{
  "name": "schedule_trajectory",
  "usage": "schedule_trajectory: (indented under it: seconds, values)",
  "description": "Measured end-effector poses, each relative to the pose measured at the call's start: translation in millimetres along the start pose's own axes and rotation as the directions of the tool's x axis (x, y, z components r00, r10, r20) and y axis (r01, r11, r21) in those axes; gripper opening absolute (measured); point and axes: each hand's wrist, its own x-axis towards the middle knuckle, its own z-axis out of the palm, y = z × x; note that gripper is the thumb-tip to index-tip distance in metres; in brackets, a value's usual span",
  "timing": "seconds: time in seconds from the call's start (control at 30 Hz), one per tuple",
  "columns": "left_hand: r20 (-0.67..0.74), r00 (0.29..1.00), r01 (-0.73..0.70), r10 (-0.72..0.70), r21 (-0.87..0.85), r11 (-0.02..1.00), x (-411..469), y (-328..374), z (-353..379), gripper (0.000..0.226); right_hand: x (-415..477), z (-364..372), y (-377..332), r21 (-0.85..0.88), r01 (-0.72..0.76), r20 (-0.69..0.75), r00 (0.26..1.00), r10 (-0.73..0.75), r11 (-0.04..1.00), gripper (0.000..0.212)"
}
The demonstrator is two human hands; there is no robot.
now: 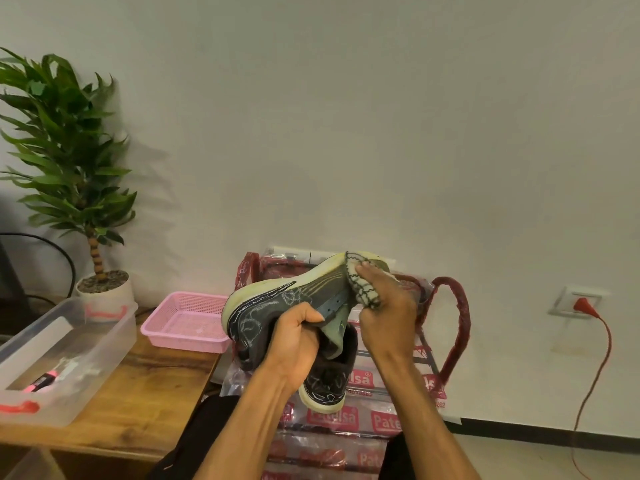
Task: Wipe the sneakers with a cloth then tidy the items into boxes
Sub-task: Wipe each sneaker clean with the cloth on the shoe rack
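My left hand (pixel 297 344) grips a dark grey sneaker (pixel 277 299) by its collar and holds it raised, sole tilted up and away, pale midsole on top. My right hand (pixel 384 306) presses a light knitted cloth (pixel 362 282) with dark stitched edging against the sneaker's toe end. A second dark sneaker (pixel 329 379) lies below my hands on a clear plastic bag (pixel 398 379) with red print, partly hidden by my left wrist.
A wooden table (pixel 145 393) at the left holds a clear plastic box (pixel 69 344) with small items inside and a pink basket (pixel 187 320). A potted plant (pixel 69 161) stands behind. A red cable (pixel 595 368) hangs from a wall socket at the right.
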Motion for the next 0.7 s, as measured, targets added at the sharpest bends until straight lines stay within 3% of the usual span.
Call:
schedule_trajectory:
  seconds: [0.13, 0.3, 0.37, 0.5, 0.7]
  values:
    - [0.012, 1.0, -0.019, 0.019, -0.001, 1.0, -1, 0, 0, 0.034, -10, 9, -1, -0.024, 0.219, 0.07, 0.974, -0.217, 0.975, 0.076]
    - [0.018, 1.0, -0.009, 0.007, 0.078, 0.997, -6, 5, 3, 0.022, -13, 12, -8, -0.067, 0.333, 0.069, 0.942, -0.328, 0.941, 0.074]
    - [-0.016, 1.0, -0.018, 0.019, 0.111, 0.994, -6, 6, 3, 0.041, -14, 12, -9, -0.083, 0.329, 0.049, 0.944, -0.326, 0.941, 0.074]
    - [-0.009, 1.0, -0.005, 0.006, 0.08, 0.997, -6, 11, 6, 0.027, -19, 11, -6, -0.101, 0.289, 0.001, 0.957, -0.29, 0.952, 0.078]
    - [0.018, 0.999, -0.039, 0.04, -0.029, 0.999, -8, 14, 5, 0.033, -25, 13, -8, -0.055, 0.238, -0.021, 0.971, -0.24, 0.97, 0.081]
